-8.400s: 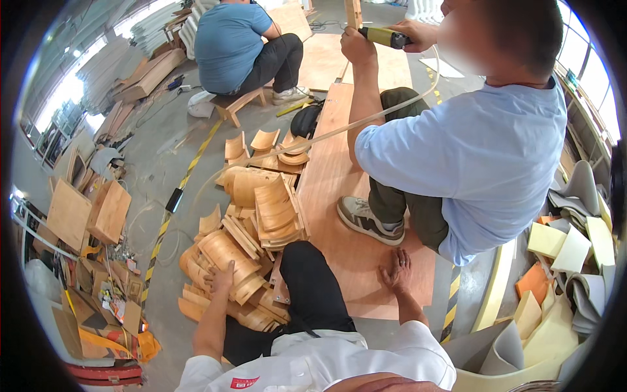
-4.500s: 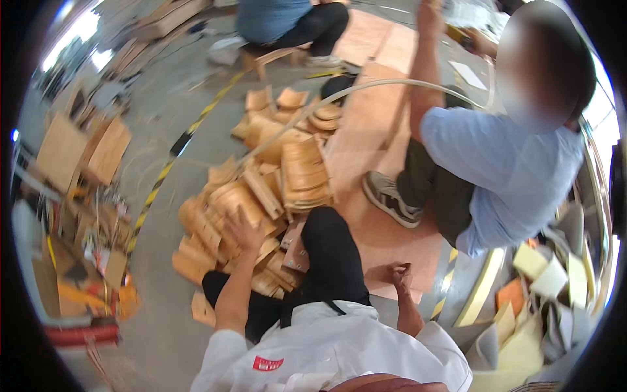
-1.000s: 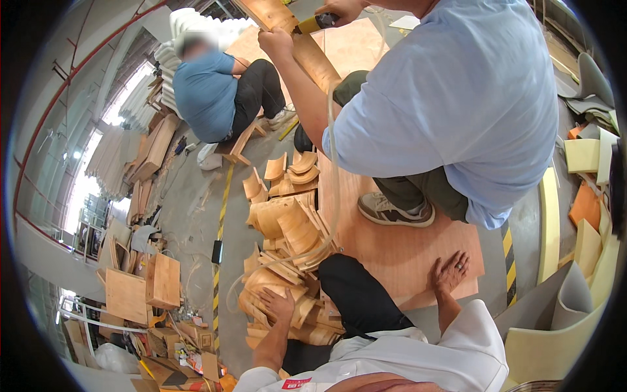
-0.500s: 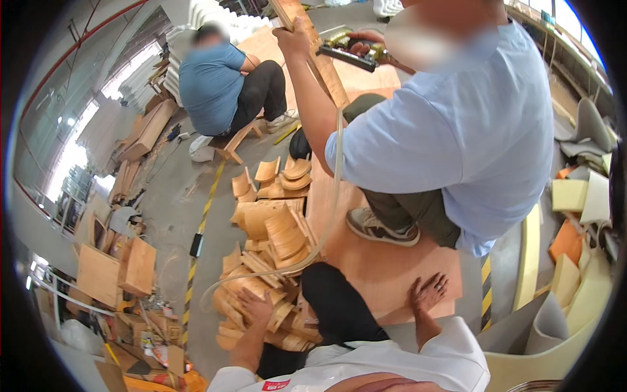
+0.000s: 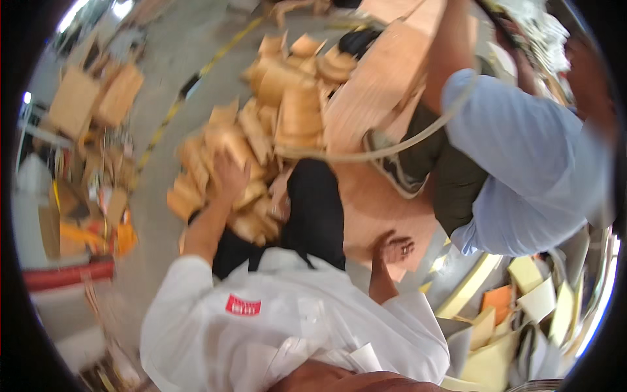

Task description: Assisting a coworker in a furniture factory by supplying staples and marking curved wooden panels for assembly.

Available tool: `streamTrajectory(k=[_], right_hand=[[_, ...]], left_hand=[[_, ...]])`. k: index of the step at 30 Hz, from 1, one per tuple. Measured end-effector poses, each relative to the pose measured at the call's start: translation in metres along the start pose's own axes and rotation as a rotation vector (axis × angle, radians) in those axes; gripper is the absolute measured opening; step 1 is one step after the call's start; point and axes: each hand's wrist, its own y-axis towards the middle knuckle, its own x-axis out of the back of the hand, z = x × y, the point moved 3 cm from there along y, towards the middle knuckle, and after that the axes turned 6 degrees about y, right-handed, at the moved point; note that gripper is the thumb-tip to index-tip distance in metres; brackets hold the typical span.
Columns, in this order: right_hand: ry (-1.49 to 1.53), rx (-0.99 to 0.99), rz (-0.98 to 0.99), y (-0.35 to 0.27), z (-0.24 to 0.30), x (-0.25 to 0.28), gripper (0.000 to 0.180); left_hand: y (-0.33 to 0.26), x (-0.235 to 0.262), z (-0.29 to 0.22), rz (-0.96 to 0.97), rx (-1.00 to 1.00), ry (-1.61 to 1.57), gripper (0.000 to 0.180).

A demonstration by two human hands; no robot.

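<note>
My left hand (image 5: 230,173) lies with its fingers stretched over the heap of curved plywood pieces (image 5: 228,140) on my left, touching one and not wrapped round it. My right hand (image 5: 395,248) is at the near right part of a flat wooden board (image 5: 369,209). Its fingers are apart and loosely bent, somewhat smeared by motion, and I see nothing in them. Whether it presses on the board I cannot tell. My black-trousered knee (image 5: 315,196) stands between the two hands.
A co-worker in a light blue shirt (image 5: 522,163) crouches on the board at right; a pale hose (image 5: 392,151) crosses in front. Foam pieces (image 5: 486,326) lie at lower right. Wooden boxes (image 5: 121,98) and scraps stand at left beyond a yellow-black floor stripe (image 5: 157,137).
My view has tilted down and turned, so the scene is shifted and blurred. My right hand's fingers look more bent than before. My left hand stays on the curved pieces.
</note>
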Motion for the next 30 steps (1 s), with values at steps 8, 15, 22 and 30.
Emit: streamTrajectory(k=[8,15,22,30], right_hand=[[-0.083,0.026,0.006,-0.008,-0.007,0.003,0.089],[-0.02,0.078,-0.044,-0.009,-0.015,0.005,0.085],[-0.084,0.041,-0.071,-0.001,-0.003,0.001,0.086],[-0.118,0.021,-0.019,0.006,-0.013,0.001,0.087]], left_hand=[[-0.011,-0.004,0.005,0.21,0.118,-0.075,0.102],[-0.02,0.002,0.009,0.183,0.142,-0.115,0.104],[-0.011,0.0,0.0,0.091,0.12,-0.149,0.103],[-0.025,-0.007,0.005,0.035,0.138,-0.132,0.093]])
